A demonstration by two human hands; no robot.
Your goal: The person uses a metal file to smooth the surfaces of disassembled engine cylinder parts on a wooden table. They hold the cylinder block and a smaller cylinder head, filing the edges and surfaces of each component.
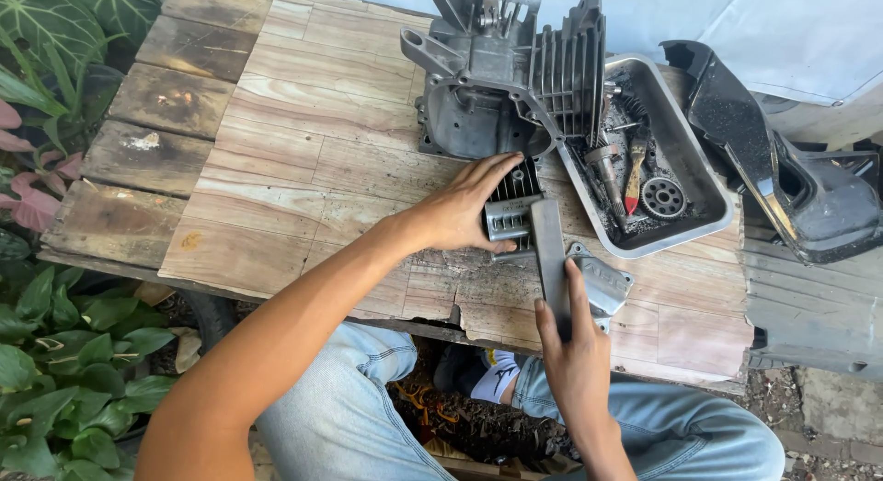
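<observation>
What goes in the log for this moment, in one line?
left hand: pressing finned engine part on wooden board | right hand: holding flat grey bar across it | metal tray beside

The left hand (464,205) presses flat on a finned cylinder head (511,210) lying on the wooden board (303,159), just below the engine block (506,76). The right hand (575,343) holds a flat grey bar (549,251) whose far end rests on the head. Right of the block sits a metal tray (708,191) with a brush (635,177) and gear (662,198).
</observation>
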